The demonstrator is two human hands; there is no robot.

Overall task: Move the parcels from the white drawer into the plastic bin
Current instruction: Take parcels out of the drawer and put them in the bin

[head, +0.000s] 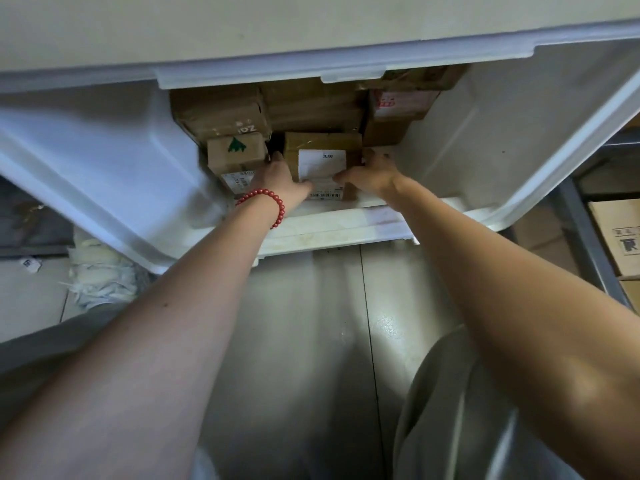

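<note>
Item 1, far left, on the floor: crumpled white sack [100, 275], lying beside the drawer and no part of the job

Item 2: white drawer [104, 174], pulled out toward the person so that its contents can be reached from above. Its back part sits under the cabinet front, and the rear parcels are partly hidden there

Item 3, left front of the drawer: small box with a green mark [237, 154], standing on end against a larger brown box [221, 112] behind it. The two are packed tight, which probably accounts for the narrow gap at the small box's right

Item 4: left hand [277, 178], with a red bead bracelet [273, 202] at the wrist. The fingers go down into that gap and curl round the left edge of the labelled parcel [322, 157], with the thumb on its near face. Judged a firm hold

Item 5: labelled parcel, front centre of the drawer, white shipping label upward, not yet lifted clear. It is held on both sides, likely because the neighbours hem it in

Item 6: right hand [374, 174], fingers wrapped over the parcel's right edge and thumb on the label, matching the left

Item 7, back right: parcel with red print [398, 105], untouched

Item 8, far right: metal rack [585, 237] holding a cardboard carton [620, 233]

Plastic bin: not in view
</note>
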